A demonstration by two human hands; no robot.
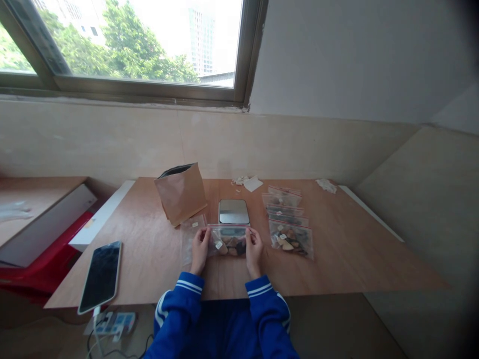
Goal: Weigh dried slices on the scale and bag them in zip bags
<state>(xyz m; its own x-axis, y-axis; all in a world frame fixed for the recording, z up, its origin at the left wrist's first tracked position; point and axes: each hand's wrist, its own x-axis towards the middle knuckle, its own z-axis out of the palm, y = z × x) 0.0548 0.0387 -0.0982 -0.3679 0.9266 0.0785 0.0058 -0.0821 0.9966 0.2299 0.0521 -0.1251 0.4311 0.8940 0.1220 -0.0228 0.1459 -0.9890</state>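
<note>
The left hand and right hand pinch the two ends of a filled zip bag, fingers closed on it, just above the near middle of the table. Just behind it sits a scale. Further back stands a brown paper bag, with more filled bags stacked to the right.

No writing is legible anywhere; small labels inside the zip bags are too blurred.
</note>
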